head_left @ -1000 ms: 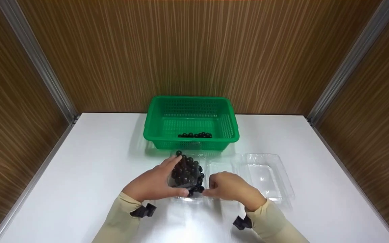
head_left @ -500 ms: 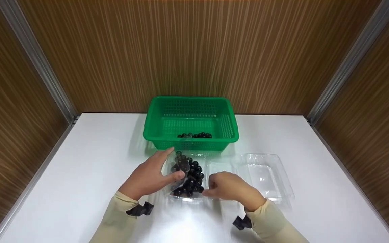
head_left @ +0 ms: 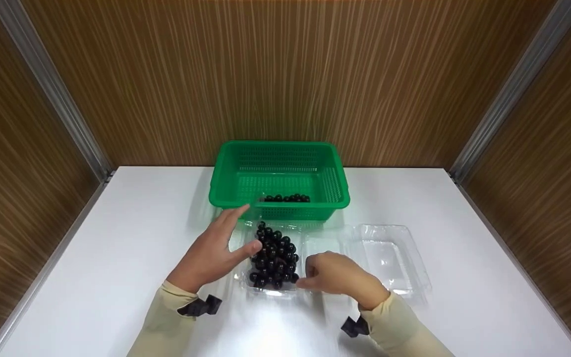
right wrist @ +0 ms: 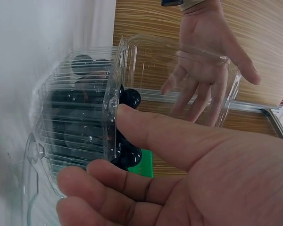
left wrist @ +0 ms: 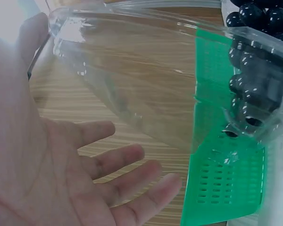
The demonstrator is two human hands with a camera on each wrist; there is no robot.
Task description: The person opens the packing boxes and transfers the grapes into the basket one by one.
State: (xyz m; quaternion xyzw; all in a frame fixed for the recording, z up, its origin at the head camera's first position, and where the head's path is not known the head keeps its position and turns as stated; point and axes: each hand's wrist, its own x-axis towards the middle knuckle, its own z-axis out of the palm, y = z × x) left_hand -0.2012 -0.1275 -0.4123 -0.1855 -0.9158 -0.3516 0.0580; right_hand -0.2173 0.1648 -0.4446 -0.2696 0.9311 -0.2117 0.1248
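A clear plastic clamshell container (head_left: 273,293) holds a bunch of dark grapes (head_left: 275,255). Its clear lid (left wrist: 141,80) stands raised on the left side. My left hand (head_left: 209,258) is beside that lid, fingers spread and straight, the thumb at the lid's corner in the left wrist view. At the container's right side, my right hand (head_left: 337,275) pinches the rim, thumb on top and curled fingers against the wall, as the right wrist view shows. A few grapes (right wrist: 131,99) bulge above the rim there.
Behind the container stands a green plastic basket (head_left: 315,213) with more dark grapes (head_left: 288,198) inside. Another clear clamshell (head_left: 387,263) lies open on the white table (head_left: 132,233) to the right. Wood-patterned panels (head_left: 285,74) enclose the back and sides.
My left hand has moved left, away from above the grapes, and the lid has swung up and left with it, uncovering them. The right hand stays put at the rim.
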